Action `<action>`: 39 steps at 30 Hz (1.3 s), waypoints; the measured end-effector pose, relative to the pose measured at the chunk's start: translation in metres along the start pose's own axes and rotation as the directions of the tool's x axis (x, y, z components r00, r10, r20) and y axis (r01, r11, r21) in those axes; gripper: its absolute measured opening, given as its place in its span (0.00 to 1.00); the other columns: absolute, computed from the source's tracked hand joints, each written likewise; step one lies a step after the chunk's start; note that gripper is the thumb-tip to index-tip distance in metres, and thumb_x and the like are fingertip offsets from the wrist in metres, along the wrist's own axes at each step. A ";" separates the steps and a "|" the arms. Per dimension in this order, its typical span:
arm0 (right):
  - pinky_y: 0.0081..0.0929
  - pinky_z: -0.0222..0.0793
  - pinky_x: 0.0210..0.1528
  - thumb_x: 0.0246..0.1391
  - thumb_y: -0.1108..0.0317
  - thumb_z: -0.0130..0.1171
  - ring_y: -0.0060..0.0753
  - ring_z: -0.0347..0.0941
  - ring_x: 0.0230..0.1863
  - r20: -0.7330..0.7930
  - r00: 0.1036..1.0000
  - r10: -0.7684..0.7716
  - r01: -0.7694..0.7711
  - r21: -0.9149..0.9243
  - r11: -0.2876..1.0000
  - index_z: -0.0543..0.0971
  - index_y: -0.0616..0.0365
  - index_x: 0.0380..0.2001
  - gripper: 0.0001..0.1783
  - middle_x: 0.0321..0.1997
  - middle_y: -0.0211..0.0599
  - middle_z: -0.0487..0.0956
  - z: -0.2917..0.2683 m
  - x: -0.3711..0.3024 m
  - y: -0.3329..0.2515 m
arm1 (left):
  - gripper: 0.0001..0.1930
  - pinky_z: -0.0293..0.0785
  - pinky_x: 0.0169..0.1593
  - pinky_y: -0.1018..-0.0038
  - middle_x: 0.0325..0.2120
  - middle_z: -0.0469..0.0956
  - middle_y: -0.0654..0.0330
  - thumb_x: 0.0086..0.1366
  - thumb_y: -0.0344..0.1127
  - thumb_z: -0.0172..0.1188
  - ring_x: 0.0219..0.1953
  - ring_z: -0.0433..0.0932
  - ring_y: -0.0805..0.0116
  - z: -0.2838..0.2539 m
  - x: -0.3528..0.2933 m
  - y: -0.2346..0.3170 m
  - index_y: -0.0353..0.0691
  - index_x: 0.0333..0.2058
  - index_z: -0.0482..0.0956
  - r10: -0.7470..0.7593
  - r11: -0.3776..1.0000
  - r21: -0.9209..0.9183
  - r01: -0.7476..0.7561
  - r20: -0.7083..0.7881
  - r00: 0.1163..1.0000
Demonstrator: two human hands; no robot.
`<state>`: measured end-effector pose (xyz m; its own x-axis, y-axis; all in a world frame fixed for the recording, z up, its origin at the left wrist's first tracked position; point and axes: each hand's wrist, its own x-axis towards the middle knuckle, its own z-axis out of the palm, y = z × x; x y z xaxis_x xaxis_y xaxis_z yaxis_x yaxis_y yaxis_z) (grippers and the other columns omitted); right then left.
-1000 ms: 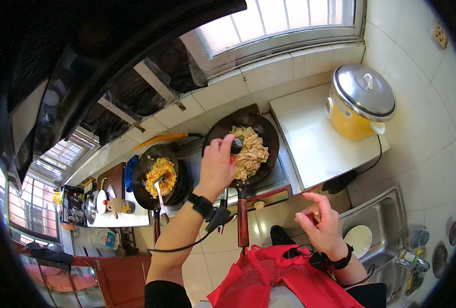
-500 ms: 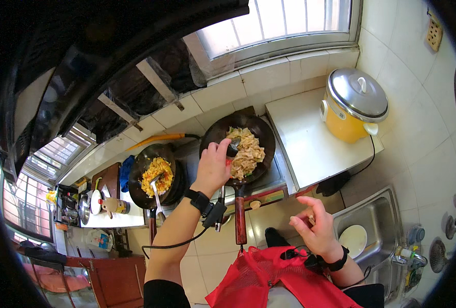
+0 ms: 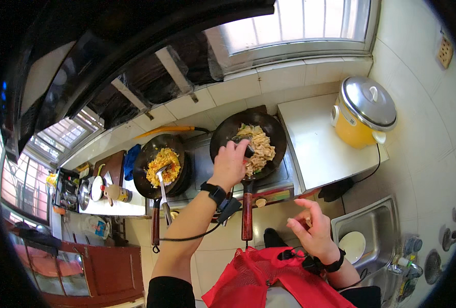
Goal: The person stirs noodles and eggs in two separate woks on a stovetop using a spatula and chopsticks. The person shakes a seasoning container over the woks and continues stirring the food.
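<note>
My left hand reaches over a black wok of pale noodles and grips a dark-handled utensil whose end lies in the food. The wok's reddish wooden handle points back toward me. My right hand hovers near my chest with fingers spread, holding nothing. A second black wok to the left holds yellow scrambled egg with a metal spatula resting in it.
A yellow rice cooker with a metal lid stands on the white counter at right. A steel sink with a white dish lies at lower right. Jars and a cup sit on the counter at left.
My left hand has shifted slightly over the noodle wok with the utensil. My right hand has stayed raised and open near my chest.
</note>
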<state>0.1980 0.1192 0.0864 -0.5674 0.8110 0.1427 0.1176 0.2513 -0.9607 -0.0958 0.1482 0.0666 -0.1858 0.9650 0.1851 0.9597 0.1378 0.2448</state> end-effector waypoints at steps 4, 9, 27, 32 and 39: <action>0.19 0.64 0.24 0.52 0.71 0.64 0.18 0.67 0.19 0.016 0.999 -0.030 0.031 -0.061 0.998 0.68 0.61 0.52 0.25 0.23 0.33 0.78 0.002 0.006 0.001 | 0.34 0.70 0.46 0.58 0.39 0.70 0.48 0.49 0.28 0.65 0.42 0.71 0.45 -0.007 -0.005 0.000 0.48 0.56 0.64 0.003 0.991 -0.135 -0.017 -0.106 0.994; 0.18 0.66 0.26 0.52 0.73 0.63 0.16 0.68 0.22 0.035 0.998 -0.050 0.049 0.016 0.999 0.68 0.61 0.53 0.25 0.23 0.33 0.78 0.022 0.013 0.001 | 0.40 0.70 0.52 0.61 0.48 0.68 0.44 0.51 0.31 0.67 0.49 0.71 0.46 -0.039 -0.046 -0.017 0.43 0.62 0.57 -0.122 0.910 -0.407 0.081 -0.076 0.990; 0.19 0.61 0.29 0.61 0.71 0.53 0.20 0.59 0.23 0.516 0.778 -0.359 0.321 0.165 0.933 0.67 0.65 0.59 0.23 0.27 0.32 0.74 0.196 -0.033 -0.128 | 0.27 0.69 0.48 0.70 0.42 0.70 0.55 0.53 0.30 0.65 0.43 0.69 0.59 -0.235 -0.536 -0.066 0.45 0.54 0.71 -0.552 0.713 -0.370 0.596 -0.820 0.152; 0.21 0.60 0.33 0.65 0.68 0.50 0.20 0.58 0.24 0.717 0.595 -0.363 0.094 0.386 0.918 0.66 0.68 0.55 0.20 0.23 0.28 0.66 0.283 -0.062 -0.128 | 0.25 0.68 0.51 0.60 0.46 0.69 0.49 0.54 0.28 0.62 0.46 0.67 0.50 -0.352 -0.714 -0.030 0.48 0.53 0.69 0.006 0.161 0.095 0.982 -0.995 0.095; 0.16 0.65 0.36 0.57 0.76 0.51 0.21 0.72 0.27 0.796 0.530 -0.292 0.074 0.299 0.951 0.65 0.63 0.54 0.21 0.25 0.31 0.76 0.404 -0.135 -0.177 | 0.19 0.72 0.39 0.66 0.30 0.78 0.53 0.58 0.34 0.61 0.31 0.75 0.62 -0.479 -0.906 0.078 0.38 0.49 0.75 0.338 -0.550 0.172 0.817 -0.849 0.406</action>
<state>-0.0758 -0.2480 0.1410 -0.9840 -0.0645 0.1662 -0.1739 0.1410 -0.9746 0.0461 -0.8219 0.3734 0.0699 0.2492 0.9659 -0.6436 0.7511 -0.1472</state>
